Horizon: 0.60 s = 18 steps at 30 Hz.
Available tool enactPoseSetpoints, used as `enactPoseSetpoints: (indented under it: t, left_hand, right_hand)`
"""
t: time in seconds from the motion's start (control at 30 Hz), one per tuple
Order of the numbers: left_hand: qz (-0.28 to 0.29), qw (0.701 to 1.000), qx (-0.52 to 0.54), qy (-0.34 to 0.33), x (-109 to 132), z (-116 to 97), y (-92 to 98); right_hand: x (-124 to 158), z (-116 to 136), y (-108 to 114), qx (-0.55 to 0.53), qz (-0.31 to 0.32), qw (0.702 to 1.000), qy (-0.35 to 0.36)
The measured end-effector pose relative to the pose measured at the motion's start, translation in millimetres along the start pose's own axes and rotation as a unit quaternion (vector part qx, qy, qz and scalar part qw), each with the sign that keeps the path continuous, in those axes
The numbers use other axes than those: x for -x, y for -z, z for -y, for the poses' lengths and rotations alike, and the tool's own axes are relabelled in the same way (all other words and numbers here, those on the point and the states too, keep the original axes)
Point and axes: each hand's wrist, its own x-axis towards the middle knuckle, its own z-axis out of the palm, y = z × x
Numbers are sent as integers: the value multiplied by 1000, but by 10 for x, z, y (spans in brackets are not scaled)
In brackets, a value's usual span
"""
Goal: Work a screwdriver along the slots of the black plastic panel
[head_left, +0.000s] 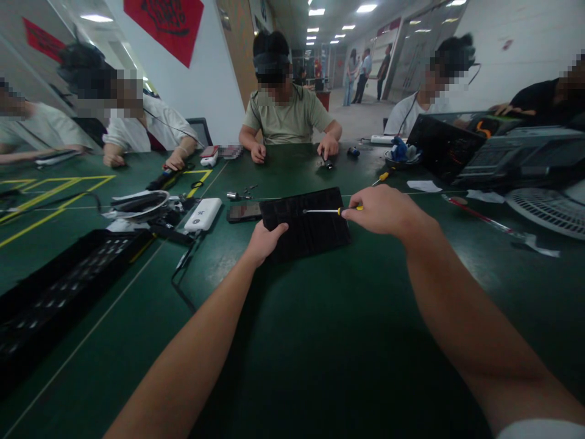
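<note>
My left hand (267,241) grips the left edge of a flat black rectangular panel (324,230), thumb on its face, and the panel is tilted up toward me over the green table. In my right hand (381,209) is a screwdriver (322,211) with a yellow and black handle. Its shaft points left across the panel, and the tip lies at or just before the panel's middle; whether it touches cannot be made out. Behind the panel's left side lies a dark phone-like object (244,212). A small metal cylinder (233,196) and small loose parts rest beyond it.
To the left are a white power bank (203,214) with a cable, a long black slotted frame (68,286) and a heap of parts (141,207). At right stand a white fan grille (548,210), a red-handled tool (475,213) and another screwdriver (381,178). Several people sit around the table (347,341).
</note>
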Motion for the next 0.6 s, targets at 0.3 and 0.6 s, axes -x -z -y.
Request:
enactPoseSetpoints:
  t: [0.3,0.6]
  left_hand:
    - [1,1000,0,2,4,6,4]
    - [6,1000,1,0,-4,14,1]
  right_hand:
    - [-38,-9,-12,-1,34,999,1]
    - [-55,-50,-77,-9,5,1000,7]
